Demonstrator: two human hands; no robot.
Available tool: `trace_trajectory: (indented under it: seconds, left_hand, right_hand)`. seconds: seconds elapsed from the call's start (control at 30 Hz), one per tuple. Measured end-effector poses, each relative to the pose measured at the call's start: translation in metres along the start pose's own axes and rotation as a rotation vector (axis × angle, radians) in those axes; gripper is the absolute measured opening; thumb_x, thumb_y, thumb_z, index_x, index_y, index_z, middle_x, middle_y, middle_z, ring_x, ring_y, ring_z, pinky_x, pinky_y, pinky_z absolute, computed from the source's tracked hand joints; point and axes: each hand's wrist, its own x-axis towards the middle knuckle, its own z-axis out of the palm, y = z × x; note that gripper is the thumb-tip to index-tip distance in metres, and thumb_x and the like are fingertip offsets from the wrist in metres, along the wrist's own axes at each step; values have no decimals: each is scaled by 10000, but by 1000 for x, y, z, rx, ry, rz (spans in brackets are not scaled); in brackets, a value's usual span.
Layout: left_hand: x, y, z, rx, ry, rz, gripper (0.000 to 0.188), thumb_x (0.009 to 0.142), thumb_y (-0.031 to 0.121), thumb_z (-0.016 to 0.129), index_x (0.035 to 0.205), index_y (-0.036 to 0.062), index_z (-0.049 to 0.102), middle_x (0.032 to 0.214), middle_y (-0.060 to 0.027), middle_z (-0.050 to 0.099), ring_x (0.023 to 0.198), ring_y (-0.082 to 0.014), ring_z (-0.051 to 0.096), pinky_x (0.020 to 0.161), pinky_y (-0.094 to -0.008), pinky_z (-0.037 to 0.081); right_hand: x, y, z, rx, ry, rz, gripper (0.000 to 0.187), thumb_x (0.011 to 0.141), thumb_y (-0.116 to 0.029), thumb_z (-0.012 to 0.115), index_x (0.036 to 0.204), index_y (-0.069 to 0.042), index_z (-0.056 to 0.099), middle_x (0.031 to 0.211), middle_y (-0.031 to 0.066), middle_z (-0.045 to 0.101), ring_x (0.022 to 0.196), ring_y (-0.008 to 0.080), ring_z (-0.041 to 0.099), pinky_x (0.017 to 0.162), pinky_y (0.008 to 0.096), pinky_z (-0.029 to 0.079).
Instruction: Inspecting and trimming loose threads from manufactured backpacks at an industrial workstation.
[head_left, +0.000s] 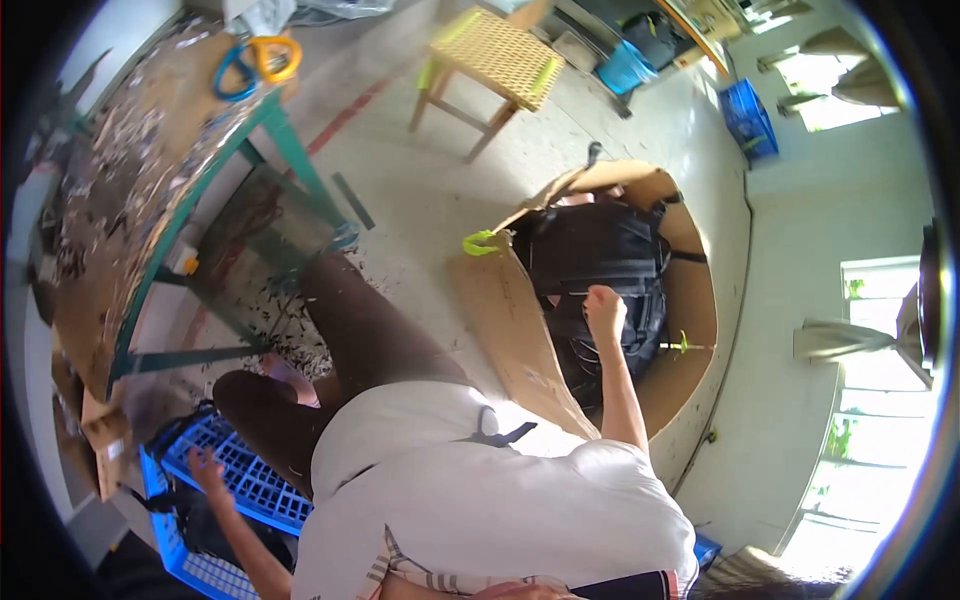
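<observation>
We had an open brown cardboard carton (500, 330) to our right, a blue plastic lattice crate (262, 485) to our left, and black fabric bags (590, 245) inside the carton. Our hands were apart: left hand (207, 470) loosely spread by the crate, right hand (605, 312) curled over the bags, its grip unclear. Keeping that wrist clear of the rim seemed wise.

The carton (510, 335) is coloured tan, its bags (590, 245) black, its strips (478, 246) lime-green. Beyond the carton, a stool (497, 55) is topped with pale-yellow checkered weave. Left of the carton, the brown tabletop (190, 72) is carried on green legs (303, 165); scissor handles (293, 60) are coloured orange and blue, respectively; a crate (167, 537) is patterned in blue lattice.
</observation>
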Motion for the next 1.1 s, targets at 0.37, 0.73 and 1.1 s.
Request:
trace_trajectory:
  seconds: [0.37,0.73,1.1]
  left_hand:
    - [-110,127,139,635,-625,499,362,713,92,609,1038,-10,490,1057,-164,448,942,-289,503,793,-332,437]
    - [-162,266,149,437,-581,644,287,756,79,563,1020,-11,499,1009,-119,502,843,-184,547,715,-278,450]
    - [-99,398,186,-737,-1228,668,525,879,346,326,1318,76,225,1316,-127,324,1194,-229,341,973,-406,251]
  right_hand:
    - [55,128,62,835,100,877,484,691,-267,691,970,78,498,894,167,561,701,238,580,634,330,488]
    - [23,-33,-69,897,64,12,211,695,-30,604,897,24,580,803,14,603,696,96,551,655,224,440]
    - [-79,-228,-133,680,-959,-1425,169,643,-32,576,722,30,439,697,145,498,714,326,514,602,396,387]
